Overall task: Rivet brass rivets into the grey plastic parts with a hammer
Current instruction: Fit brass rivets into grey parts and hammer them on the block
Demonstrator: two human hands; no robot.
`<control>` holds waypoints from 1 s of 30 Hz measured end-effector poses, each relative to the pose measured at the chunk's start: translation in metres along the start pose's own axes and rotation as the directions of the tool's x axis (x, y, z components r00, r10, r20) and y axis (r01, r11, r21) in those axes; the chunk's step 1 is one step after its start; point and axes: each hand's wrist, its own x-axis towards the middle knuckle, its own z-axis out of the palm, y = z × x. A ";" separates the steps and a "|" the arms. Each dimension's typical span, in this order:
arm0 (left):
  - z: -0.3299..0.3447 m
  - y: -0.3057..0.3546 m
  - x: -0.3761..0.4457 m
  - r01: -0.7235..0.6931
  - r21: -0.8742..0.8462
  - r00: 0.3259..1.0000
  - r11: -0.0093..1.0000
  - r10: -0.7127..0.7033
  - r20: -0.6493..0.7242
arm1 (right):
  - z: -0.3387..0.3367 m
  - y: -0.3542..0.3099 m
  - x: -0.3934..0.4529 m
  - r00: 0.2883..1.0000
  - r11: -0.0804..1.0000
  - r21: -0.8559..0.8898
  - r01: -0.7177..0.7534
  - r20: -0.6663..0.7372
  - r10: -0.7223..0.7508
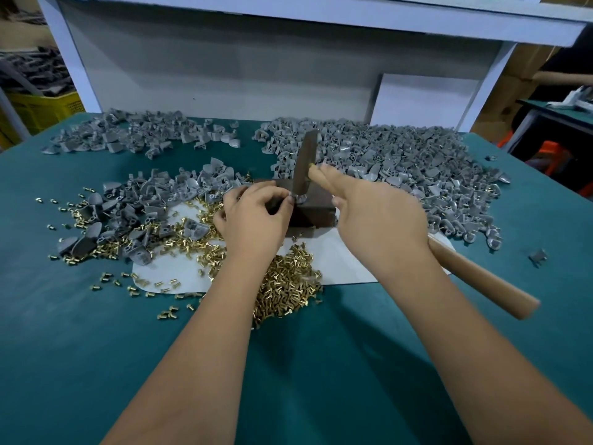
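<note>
My right hand grips the wooden handle of a hammer, index finger stretched along the handle. The dark hammer head points down, its face touching a small grey plastic part on a dark metal block. My left hand pinches that part at the block's left edge, its fingers curled and partly hiding the part. A heap of brass rivets lies just in front of the block, under my left forearm.
A big pile of grey parts fills the right and back of the green table. Smaller piles lie back left and left, mixed with scattered rivets. A white sheet lies under the block. White shelf frame behind.
</note>
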 end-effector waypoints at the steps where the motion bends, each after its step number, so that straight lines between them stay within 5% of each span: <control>1: 0.000 0.000 -0.001 -0.003 0.010 1.000 1.000 0.003 0.008 | 0.001 0.004 0.002 0.997 1.000 0.022 -0.007 0.073 0.005; 8: -0.002 0.000 -0.001 -0.007 0.023 0.999 1.000 0.006 0.031 | 0.014 0.018 0.025 0.943 0.907 0.270 -0.324 0.019 0.331; 14: -0.004 0.002 -0.002 0.019 0.000 0.998 1.000 -0.019 0.063 | 0.045 0.035 0.005 0.843 0.870 0.064 -0.490 0.290 0.453; 17: -0.007 0.004 -0.002 0.004 -0.027 1.000 1.000 -0.004 0.007 | 0.045 0.028 0.007 0.936 0.935 -0.040 -0.352 0.010 0.353; 19: -0.010 0.008 -0.004 -0.066 -0.100 0.995 0.993 0.058 -0.077 | 0.040 0.010 0.009 0.961 0.946 0.260 -0.196 -0.142 0.238; 21: -0.015 0.013 -0.006 -0.115 -0.236 0.989 0.965 0.089 -0.114 | 0.039 -0.015 0.006 0.982 0.783 0.616 -0.080 -0.088 0.169; 23: -0.017 0.019 -0.009 -0.086 -0.418 0.995 0.904 0.060 -0.076 | 0.041 -0.033 0.002 0.992 0.614 0.786 -0.072 -0.008 0.126; 27: -0.018 0.025 -0.014 0.013 -0.682 0.999 0.731 0.013 0.034 | 0.044 -0.035 0.001 0.976 0.308 0.941 -0.141 0.081 0.201; 30: -0.018 0.025 -0.015 0.025 -0.732 0.995 0.681 0.050 0.081 | 0.046 -0.029 0.003 0.958 0.223 0.958 -0.181 0.121 0.259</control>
